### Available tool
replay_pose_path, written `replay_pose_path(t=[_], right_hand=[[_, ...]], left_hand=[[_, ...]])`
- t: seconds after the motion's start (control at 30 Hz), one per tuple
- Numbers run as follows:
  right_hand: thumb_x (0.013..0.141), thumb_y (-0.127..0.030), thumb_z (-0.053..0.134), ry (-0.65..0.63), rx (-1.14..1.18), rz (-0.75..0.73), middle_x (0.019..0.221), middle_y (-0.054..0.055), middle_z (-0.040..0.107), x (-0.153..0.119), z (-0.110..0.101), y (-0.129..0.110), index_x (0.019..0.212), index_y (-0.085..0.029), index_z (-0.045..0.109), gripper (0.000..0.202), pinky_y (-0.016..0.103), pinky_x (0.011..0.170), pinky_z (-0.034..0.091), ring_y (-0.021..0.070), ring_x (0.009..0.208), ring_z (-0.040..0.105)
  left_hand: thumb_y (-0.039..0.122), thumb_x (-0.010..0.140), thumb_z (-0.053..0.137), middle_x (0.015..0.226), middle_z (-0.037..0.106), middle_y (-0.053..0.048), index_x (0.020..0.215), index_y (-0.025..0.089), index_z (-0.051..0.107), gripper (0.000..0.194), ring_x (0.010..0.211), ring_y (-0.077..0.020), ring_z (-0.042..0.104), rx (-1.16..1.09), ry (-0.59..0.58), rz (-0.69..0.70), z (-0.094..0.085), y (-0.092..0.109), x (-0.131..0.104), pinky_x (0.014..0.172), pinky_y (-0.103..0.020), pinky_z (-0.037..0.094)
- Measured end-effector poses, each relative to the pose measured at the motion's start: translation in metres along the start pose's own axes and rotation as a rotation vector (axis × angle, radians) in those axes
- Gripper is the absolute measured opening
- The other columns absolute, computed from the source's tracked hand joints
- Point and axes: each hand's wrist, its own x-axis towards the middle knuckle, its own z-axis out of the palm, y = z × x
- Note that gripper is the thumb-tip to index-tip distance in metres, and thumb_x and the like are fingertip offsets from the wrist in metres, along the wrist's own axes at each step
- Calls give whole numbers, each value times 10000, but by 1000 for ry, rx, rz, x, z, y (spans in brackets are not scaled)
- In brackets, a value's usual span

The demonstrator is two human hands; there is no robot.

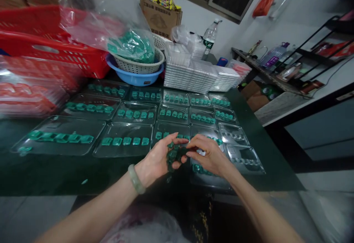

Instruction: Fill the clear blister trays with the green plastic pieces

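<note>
My left hand [156, 160], palm up and fingers curled, cradles a small heap of dark green translucent plastic pieces [173, 155]. From the right, my right hand [208, 154] reaches across with thumb and fingers pinched at the edge of that heap; the piece between its fingertips is mostly hidden. Around both hands lie shallow clear plastic trays [102, 150] in rows. Most carry a line of teal green pieces [127, 141] across the middle. At the right, a clear tray [243, 150] shows colourless shapes in its row. Part of a tray with green pieces is covered by my right hand.
Stacked clear trays [190, 75] stand at the back. Left of them, a bag of green pieces [135, 47] sits in a white colander [138, 66] over a blue basin [135, 77]. A red basket [91, 56] and bagged red-orange pieces [24, 95] occupy the left.
</note>
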Motion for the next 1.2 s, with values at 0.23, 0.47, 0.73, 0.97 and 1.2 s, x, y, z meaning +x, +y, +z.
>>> replay_pose_path(t=[0.23, 0.47, 0.73, 0.97, 1.2], right_hand=[[792, -179, 510, 97, 274, 148, 693, -12, 535, -8, 12, 4, 706, -187, 556, 98, 233, 606, 380, 110, 651, 504], [819, -221, 473, 248, 286, 154, 705, 12, 556, -13, 24, 0, 714, -201, 596, 163, 244, 595, 385, 131, 656, 517], [830, -203, 444, 443, 11, 195, 787, 48, 545, -21, 44, -9, 832, -231, 609, 167, 298, 648, 392, 161, 698, 507], [784, -240, 519, 442, 428, 311, 668, -1, 526, -21, 38, -2, 693, -204, 561, 107, 251, 553, 372, 129, 607, 481], [760, -270, 558, 448, 671, 344, 645, -18, 518, -25, 37, 0, 681, -177, 575, 123, 231, 577, 366, 108, 613, 461]], left_hand=[[308, 727, 578, 768, 609, -90, 907, 125, 608, 259, 536, -126, 536, 314, -61, 238, 4, -12, -8, 350, -175, 244], [379, 777, 520, 686, 600, -51, 992, 152, 575, 317, 476, -97, 498, 549, 58, 489, 9, -21, -5, 339, -164, 273], [336, 782, 529, 565, 525, 22, 892, 168, 586, 209, 408, -76, 437, 804, 245, 697, 17, -26, 8, 404, -191, 334], [361, 793, 512, 559, 531, 7, 943, 170, 593, 256, 417, -83, 441, 741, 109, 593, 18, -23, 3, 374, -181, 291], [400, 737, 581, 545, 512, 5, 865, 152, 575, 280, 391, -68, 413, 644, -13, 420, 8, -18, -2, 335, -165, 178]])
